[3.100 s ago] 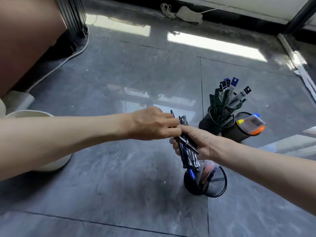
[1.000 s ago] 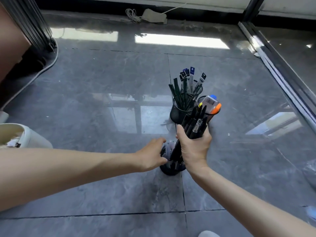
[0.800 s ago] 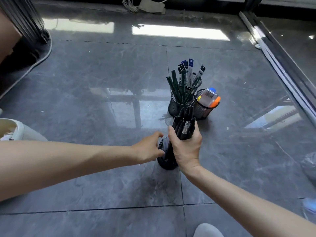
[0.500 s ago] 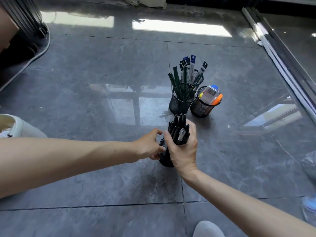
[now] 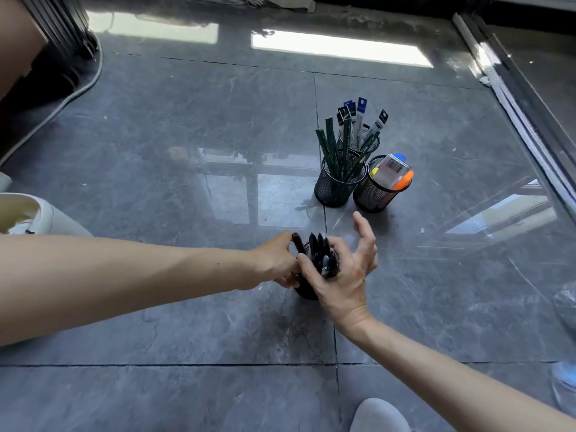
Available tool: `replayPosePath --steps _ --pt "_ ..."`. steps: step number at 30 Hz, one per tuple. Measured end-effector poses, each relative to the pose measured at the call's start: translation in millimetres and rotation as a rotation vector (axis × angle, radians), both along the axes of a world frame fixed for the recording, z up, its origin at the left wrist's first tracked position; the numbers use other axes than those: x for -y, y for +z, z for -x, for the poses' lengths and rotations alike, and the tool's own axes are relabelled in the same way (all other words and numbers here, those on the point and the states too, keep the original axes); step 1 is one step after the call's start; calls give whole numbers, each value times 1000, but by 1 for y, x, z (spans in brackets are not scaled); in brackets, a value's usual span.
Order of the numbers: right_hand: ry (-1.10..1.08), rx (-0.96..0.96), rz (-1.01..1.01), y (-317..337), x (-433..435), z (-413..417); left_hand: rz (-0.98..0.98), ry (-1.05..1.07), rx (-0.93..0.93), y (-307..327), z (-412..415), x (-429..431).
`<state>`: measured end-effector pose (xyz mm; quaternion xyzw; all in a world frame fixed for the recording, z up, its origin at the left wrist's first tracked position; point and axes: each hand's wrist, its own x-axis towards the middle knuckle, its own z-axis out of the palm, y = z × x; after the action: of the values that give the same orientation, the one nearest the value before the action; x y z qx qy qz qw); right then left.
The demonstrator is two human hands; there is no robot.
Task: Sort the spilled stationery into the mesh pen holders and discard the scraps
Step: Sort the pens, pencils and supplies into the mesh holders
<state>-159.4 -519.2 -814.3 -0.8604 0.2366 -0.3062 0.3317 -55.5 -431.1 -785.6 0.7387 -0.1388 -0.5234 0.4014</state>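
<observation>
A black mesh pen holder (image 5: 304, 289) stands on the grey floor tiles, mostly hidden by my hands. A bundle of black pens (image 5: 321, 254) stands upright in it, tips up. My left hand (image 5: 276, 263) grips the holder's left side near the rim. My right hand (image 5: 346, 272) is behind and to the right of the pens with its fingers spread wide; only the thumb still lies against the bundle. One pen (image 5: 296, 242) leans left beside my left fingers.
Further back stand three other mesh holders: one with green pencils (image 5: 339, 190), one with packaged refills (image 5: 358, 140), one with highlighters (image 5: 378, 194). A white bin (image 5: 40, 218) is at the left, a shoe (image 5: 378, 416) at the bottom, a window track (image 5: 511, 98) on the right.
My right hand lowered the bundle of black pens into the holder and has spread its fingers off them. My left hand stayed on the holder.
</observation>
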Motion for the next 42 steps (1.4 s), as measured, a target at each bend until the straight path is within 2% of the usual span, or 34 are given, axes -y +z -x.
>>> replayPosePath --steps 2,3,6,9,13,15,18,20,22,24,28,30,32,35,37,39,42 --pt "-4 -17 -30 -1 3 0 -18 -36 61 3 1 -1" --pt "0 -23 -47 -1 5 1 -31 -97 152 4 2 -2" --pt "-7 -1 -98 -1 10 4 -74 -316 606 7 5 -6" --pt "37 44 -269 -2 14 4 2 -337 708 9 10 -7" --pt "73 111 -624 1 17 3 54 -542 610 6 13 -1" --pt "78 90 -667 0 19 1 29 -553 584 3 13 3" --pt "99 46 -663 0 21 -4 0 -578 649 -2 10 9" --pt "48 55 -661 1 24 -5 43 -572 662 -2 10 10" --pt "-56 101 -726 4 28 -6 77 -479 683 -2 11 10" --pt "-102 106 -837 3 33 -7 61 -405 645 -4 11 9" --pt "50 -38 -973 5 27 -13 -1 -499 545 -7 15 5" --pt "-23 50 -994 9 26 -16 -23 -410 531 -4 16 6" --pt "-59 86 -1092 15 28 -20 -102 -372 413 -1 15 9" --pt "-27 -1 -1358 21 36 -21 -218 -283 233 2 8 11" --pt "-90 41 -1492 20 47 -21 -230 -233 125 3 2 9" --pt "-132 37 -1476 15 58 -23 -197 -204 46 5 1 5" --pt "-116 -150 -1199 14 73 -28 -134 -19 26 9 -7 1"
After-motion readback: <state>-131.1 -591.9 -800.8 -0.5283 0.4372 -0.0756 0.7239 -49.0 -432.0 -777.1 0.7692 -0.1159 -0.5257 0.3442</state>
